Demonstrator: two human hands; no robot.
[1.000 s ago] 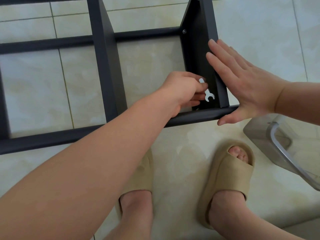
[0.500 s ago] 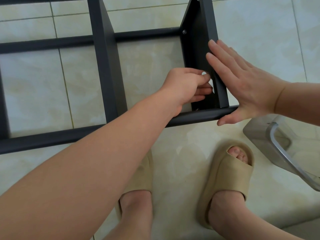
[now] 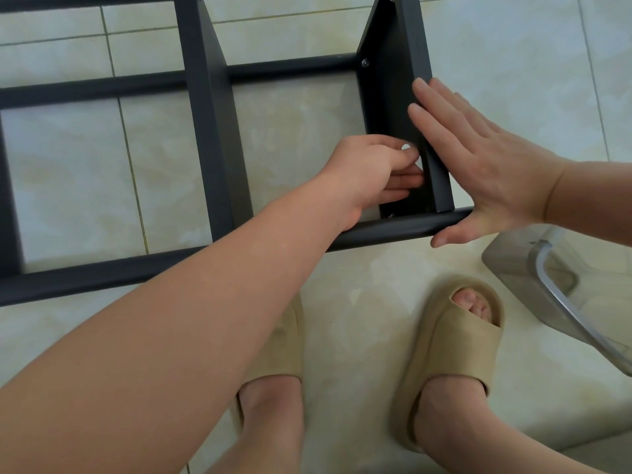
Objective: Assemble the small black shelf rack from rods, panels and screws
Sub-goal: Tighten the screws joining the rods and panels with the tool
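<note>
Down on the pale tiled floor (image 3: 513, 46) the half-built black rack (image 3: 68, 278) lies on its side, and the person stands over it in tan slippers (image 3: 455, 347). The work is at the end panel (image 3: 390, 107) on the right, which stands on edge between the far rod (image 3: 290, 68) and the near rod (image 3: 393, 230). A screw (image 3: 365, 62) already sits at the panel's far corner. Another small fastener (image 3: 392, 216) shows at the near corner, just above the near rod, and I judge that to be the joint in hand.

The right hand (image 3: 478, 169) is flat, fingers straight and close together, pressed against the panel's outer face with the thumb by the end of the near rod. It looks like a brace, set there so the panel cannot tip or swing away while the joint is turned. The left hand (image 3: 369, 172) reaches inside the frame with its fingers curled, thumb and forefinger pinching a small pale tool (image 3: 407, 147). Most of the tool is hidden, so I cannot tell its kind. A second panel (image 3: 212, 131) further left is already fixed between the rods. A clear plastic container (image 3: 513, 265) sits apart on the right.
</note>
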